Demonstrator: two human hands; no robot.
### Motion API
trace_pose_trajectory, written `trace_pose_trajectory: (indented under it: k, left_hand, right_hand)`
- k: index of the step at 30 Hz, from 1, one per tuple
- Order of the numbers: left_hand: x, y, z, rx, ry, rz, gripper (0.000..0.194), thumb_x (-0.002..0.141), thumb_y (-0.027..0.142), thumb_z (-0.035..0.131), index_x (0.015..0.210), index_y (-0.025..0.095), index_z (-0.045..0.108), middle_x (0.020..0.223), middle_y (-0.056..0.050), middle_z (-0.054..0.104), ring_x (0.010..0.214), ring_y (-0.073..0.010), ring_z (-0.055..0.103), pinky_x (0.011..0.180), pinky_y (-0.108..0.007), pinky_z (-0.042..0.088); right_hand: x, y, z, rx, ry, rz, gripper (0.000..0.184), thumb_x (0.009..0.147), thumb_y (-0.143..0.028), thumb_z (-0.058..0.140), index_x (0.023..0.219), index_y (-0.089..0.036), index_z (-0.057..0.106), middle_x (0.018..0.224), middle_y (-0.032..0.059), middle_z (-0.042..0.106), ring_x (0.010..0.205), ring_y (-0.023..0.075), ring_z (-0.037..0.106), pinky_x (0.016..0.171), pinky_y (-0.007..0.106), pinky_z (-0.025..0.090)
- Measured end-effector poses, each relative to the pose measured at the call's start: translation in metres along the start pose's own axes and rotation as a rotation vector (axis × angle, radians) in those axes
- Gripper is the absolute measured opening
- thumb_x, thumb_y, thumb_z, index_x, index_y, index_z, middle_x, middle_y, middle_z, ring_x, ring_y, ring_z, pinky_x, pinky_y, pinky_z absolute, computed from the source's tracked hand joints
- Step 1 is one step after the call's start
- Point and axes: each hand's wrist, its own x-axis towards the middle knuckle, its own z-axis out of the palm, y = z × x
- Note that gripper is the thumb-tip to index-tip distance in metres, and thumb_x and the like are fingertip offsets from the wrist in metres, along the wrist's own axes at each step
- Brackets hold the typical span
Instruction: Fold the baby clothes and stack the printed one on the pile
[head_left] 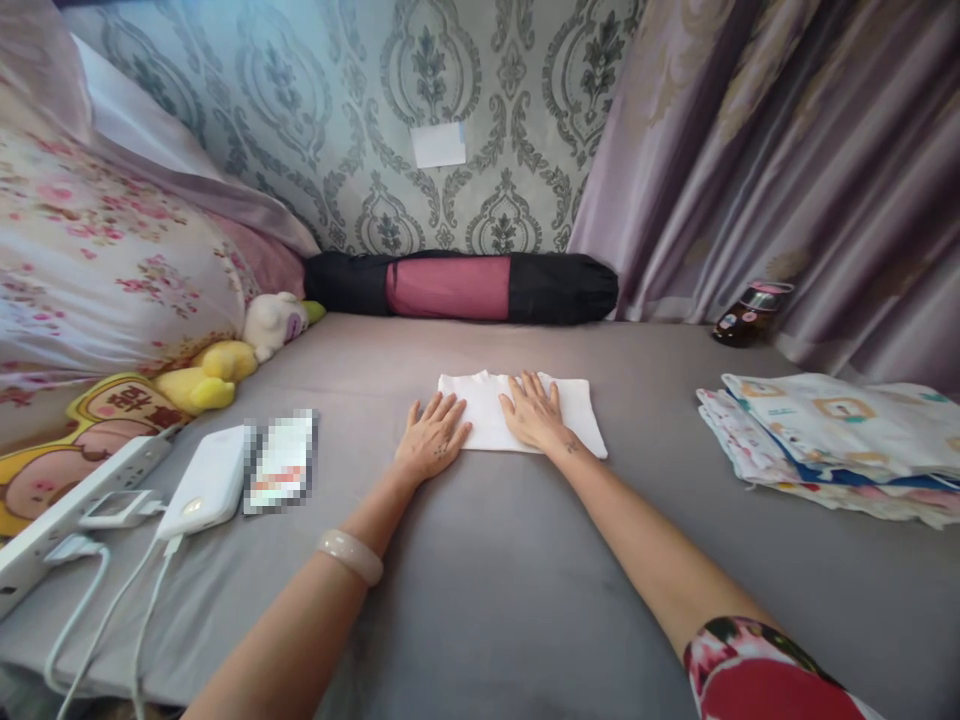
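Note:
A white folded cloth point(487, 412) lies flat on the grey sheet point(480, 560) in front of me. My left hand point(433, 436) rests palm down at the cloth's left end, fingers spread, partly on the sheet. On the middle of the cloth lies my right hand point(534, 412), also palm down with its fingers apart. Neither hand grips anything. A pale bangle point(351, 557) is on my left forearm. Parts of the cloth under my palms are hidden.
Folded printed cloths point(847, 420) are stacked at the right, with a dark bottle point(752, 312) behind them. A black and pink roll point(450, 287) lies along the wall. At the left are a power strip point(82, 515), a white power bank point(206, 480) with cables, and plush toys point(196, 388).

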Motion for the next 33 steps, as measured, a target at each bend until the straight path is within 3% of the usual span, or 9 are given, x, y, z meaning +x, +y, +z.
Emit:
trace_pose_trajectory:
  k: [14,19,23,29,33]
  left_hand:
    - [-0.001,0.000,-0.002,-0.007,-0.003,-0.007,0.056,0.099,0.050,0.021,0.147,0.027,0.037,0.155,-0.004,0.035,0.146,-0.0240,0.023,0.118,-0.053,0.014]
    - [-0.001,0.000,-0.003,-0.020,-0.014,-0.006,0.057,0.099,0.050,0.020,0.147,0.026,0.037,0.155,-0.004,0.034,0.146,-0.0246,0.023,0.117,-0.054,0.015]
    - [-0.001,-0.001,-0.003,-0.004,-0.022,-0.001,0.058,0.099,0.051,0.018,0.147,0.024,0.036,0.156,-0.005,0.033,0.146,-0.0255,0.022,0.117,-0.054,0.015]
    - [-0.001,0.002,-0.006,0.004,-0.065,-0.008,0.060,0.099,0.051,0.017,0.148,0.022,0.033,0.158,-0.009,0.027,0.146,-0.0264,0.021,0.116,-0.054,0.015]
    - [0.000,0.002,-0.009,0.011,-0.066,0.005,0.058,0.099,0.050,0.020,0.147,0.021,0.035,0.155,-0.011,0.034,0.144,-0.0277,0.026,0.116,-0.054,0.015]
  right_hand:
    - [-0.005,0.005,0.008,-0.019,0.066,-0.004,0.054,0.101,-0.040,0.024,0.147,-0.015,0.037,0.153,0.0116,0.034,0.142,0.0266,0.023,0.115,0.051,0.014]
    - [-0.009,0.009,0.005,-0.006,0.024,0.006,0.055,0.101,-0.039,0.024,0.148,-0.013,0.036,0.155,0.0130,0.031,0.143,0.0257,0.020,0.115,0.047,0.014]
    - [-0.017,0.023,-0.002,-0.015,0.007,0.057,0.057,0.101,-0.040,0.022,0.148,-0.010,0.033,0.157,0.0149,0.022,0.145,0.0271,0.015,0.116,0.050,0.013]
    - [-0.026,0.054,-0.007,-0.071,0.030,0.184,0.061,0.101,-0.042,0.022,0.149,-0.006,0.028,0.157,0.0175,0.021,0.145,0.0287,0.014,0.116,0.051,0.010]
    - [-0.028,0.065,-0.003,-0.088,0.002,0.209,0.061,0.101,-0.042,0.020,0.149,-0.005,0.028,0.158,0.0172,0.019,0.145,0.0279,0.014,0.116,0.050,0.013]
